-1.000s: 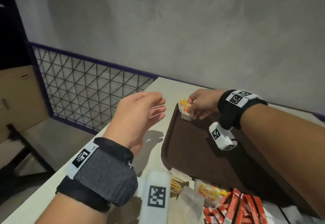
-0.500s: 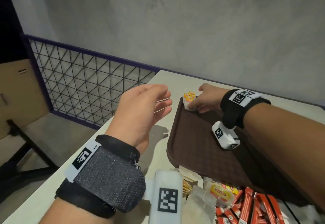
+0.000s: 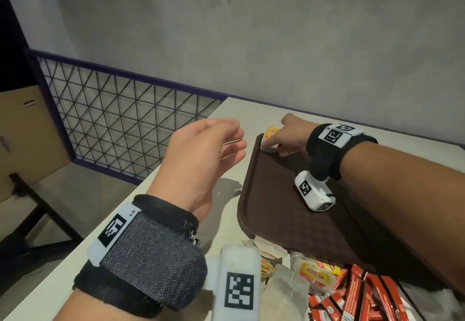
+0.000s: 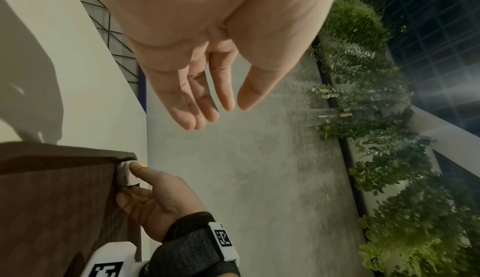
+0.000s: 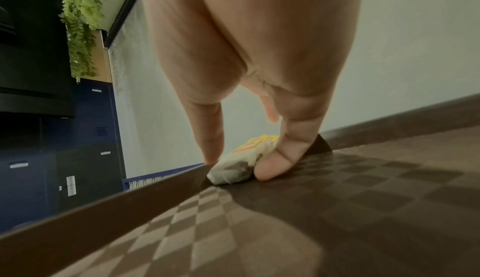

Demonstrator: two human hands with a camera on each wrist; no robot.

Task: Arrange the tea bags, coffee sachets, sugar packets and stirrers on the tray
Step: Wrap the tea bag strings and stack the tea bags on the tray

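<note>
Head view: right hand (image 3: pixel 289 135) has moved the tea bags (image 3: pixel 269 139) into the tray (image 3: pixel 254 194) corner, still pinching them; left hand (image 3: pixel 201 154) relaxed, empty.

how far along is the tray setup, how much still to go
Barely started. In hand: the right hand pinches a tea bag into the far corner of the tray, otherwise bare where visible. The left hand hovers, holding nothing. Left: more tea bags, red sachets and other items lie off the tray.
</note>
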